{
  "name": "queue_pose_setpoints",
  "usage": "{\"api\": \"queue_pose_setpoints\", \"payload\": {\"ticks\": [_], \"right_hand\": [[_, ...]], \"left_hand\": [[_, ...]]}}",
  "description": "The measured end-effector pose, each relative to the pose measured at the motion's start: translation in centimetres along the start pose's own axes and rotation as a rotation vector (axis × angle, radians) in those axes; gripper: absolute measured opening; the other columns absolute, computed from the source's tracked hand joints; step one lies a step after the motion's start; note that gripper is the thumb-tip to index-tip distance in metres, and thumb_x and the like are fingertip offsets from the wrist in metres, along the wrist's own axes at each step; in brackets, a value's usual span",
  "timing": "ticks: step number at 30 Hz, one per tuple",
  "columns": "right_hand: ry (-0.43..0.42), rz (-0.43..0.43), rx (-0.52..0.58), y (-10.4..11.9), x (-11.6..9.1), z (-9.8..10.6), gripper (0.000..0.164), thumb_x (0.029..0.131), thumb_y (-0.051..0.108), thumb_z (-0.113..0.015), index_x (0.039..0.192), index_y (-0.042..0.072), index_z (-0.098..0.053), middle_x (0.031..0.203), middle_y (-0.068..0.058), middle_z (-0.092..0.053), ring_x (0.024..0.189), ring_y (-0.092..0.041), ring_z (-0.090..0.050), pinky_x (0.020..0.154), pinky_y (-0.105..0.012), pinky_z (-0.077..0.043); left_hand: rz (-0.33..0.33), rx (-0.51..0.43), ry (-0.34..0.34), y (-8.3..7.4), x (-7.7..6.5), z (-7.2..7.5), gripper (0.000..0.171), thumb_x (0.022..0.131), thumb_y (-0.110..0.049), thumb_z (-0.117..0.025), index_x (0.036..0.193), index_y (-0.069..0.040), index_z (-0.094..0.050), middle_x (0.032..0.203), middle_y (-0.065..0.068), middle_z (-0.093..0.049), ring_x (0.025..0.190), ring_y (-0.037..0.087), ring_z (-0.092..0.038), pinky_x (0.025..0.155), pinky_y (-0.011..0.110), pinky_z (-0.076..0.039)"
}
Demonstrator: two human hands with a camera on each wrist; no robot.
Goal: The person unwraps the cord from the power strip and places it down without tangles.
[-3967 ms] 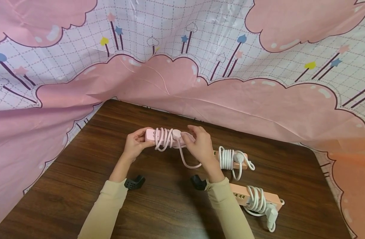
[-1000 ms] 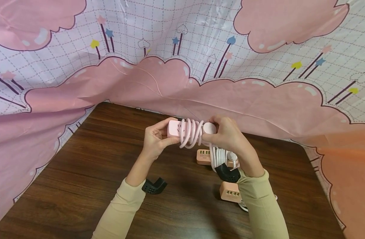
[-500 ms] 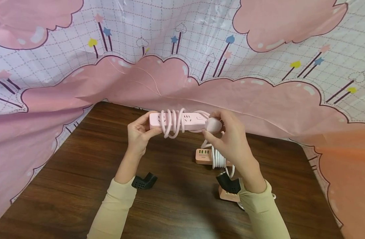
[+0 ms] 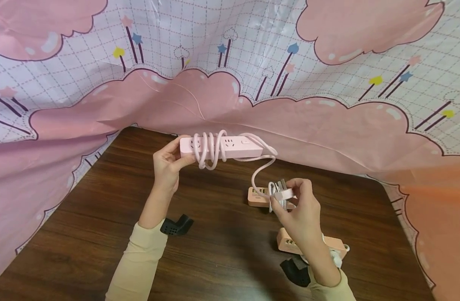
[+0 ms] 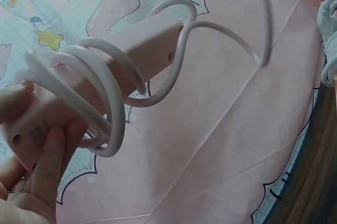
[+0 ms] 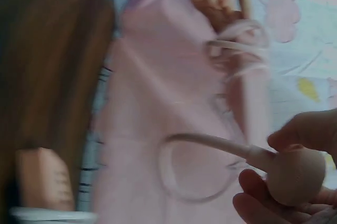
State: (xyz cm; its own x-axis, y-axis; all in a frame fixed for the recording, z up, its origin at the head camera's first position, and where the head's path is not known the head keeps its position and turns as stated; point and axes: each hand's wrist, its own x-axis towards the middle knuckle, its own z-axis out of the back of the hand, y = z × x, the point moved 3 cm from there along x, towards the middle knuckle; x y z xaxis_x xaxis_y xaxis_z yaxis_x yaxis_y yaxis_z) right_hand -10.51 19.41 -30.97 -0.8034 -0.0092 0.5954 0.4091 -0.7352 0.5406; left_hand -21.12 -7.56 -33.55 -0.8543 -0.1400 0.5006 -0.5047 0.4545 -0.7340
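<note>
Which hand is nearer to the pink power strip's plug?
Right. The right hand holds the plug; the left hand is away to its left, gripping the pink power strip.

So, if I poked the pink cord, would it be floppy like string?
Probably bendy, but stiffer than string: the cord looks thick, and its loops stand away from the power strip. The part leading to the plug would likely swing a bit, since it hangs in a loose curve.
</note>
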Motion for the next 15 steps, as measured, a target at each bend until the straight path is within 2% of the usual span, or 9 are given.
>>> {"api": "queue_pose_setpoints", "payload": {"ticks": [4,7,11,15], "right_hand": [[0.049,-0.059,0.034,-2.0,-2.0,-0.9,0.051,0.066,-0.011,-0.075,0.107,-0.005,-0.046,0.087,-0.015,-0.063,0.068,-0.014,-0.056,0.056,-0.013,-0.046],[0.106,-0.090,0.045,-3.5,-3.3,-1.8,0.054,0.065,-0.011,-0.076,0.111,-0.003,-0.049,0.085,-0.011,-0.064,0.066,-0.007,-0.053,0.054,-0.014,-0.044],[0.165,-0.073,0.034,-4.8,-5.0,-2.9,0.046,0.060,-0.010,-0.077,0.100,0.001,-0.056,0.077,-0.004,-0.062,0.058,-0.001,-0.046,0.047,-0.019,-0.041],[0.240,-0.064,0.025,-5.3,-6.5,-4.0,0.038,0.059,-0.007,-0.080,0.088,0.006,-0.058,0.075,0.000,-0.058,0.055,-0.001,-0.040,0.044,-0.020,-0.037]], "left_hand": [[0.007,-0.012,0.000,-0.3,0.1,0.0,0.044,0.068,0.021,-0.061,0.099,-0.008,-0.071,0.092,0.003,-0.068,0.083,0.014,-0.059,0.069,0.022,-0.050],[0.018,-0.021,-0.004,-0.6,0.1,-0.1,0.045,0.067,0.022,-0.060,0.098,-0.009,-0.072,0.091,0.003,-0.068,0.082,0.013,-0.059,0.068,0.022,-0.049],[0.027,-0.033,0.005,-0.7,0.0,-0.3,0.047,0.067,0.022,-0.059,0.098,-0.010,-0.072,0.090,0.002,-0.069,0.080,0.012,-0.059,0.067,0.021,-0.049],[0.038,-0.036,0.020,-0.7,-0.2,-0.5,0.047,0.066,0.022,-0.059,0.098,-0.010,-0.072,0.090,0.001,-0.069,0.080,0.012,-0.059,0.068,0.021,-0.048]]}}
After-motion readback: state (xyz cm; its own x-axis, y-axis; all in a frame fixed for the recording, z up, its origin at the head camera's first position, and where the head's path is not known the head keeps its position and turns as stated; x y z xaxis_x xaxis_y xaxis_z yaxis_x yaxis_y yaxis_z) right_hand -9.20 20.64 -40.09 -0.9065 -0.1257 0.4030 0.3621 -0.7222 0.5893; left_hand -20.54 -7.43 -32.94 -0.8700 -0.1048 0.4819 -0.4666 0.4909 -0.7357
